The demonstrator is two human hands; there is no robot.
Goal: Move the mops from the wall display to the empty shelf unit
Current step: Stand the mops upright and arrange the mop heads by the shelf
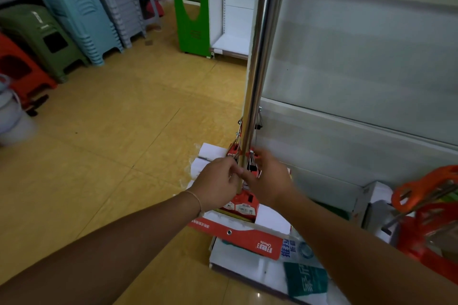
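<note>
Yellow shop floor (111,119) below, the mop pole (260,57) stands upright between the hands: left hand (218,179) pinches it low, right hand (269,177) is blurred, its grip unclear.

One sponge mop (260,57) with a steel pole. Two hands: a left hand (218,182) and a right hand (269,179). One bracelet (195,197). Five stacks of plastic stools (74,7) (one red, one green, one pale blue, two grey). One green shelf end panel (190,20). Seemingly two white sponge refills (210,150) on the floor (111,119); blur hides any others.
</note>
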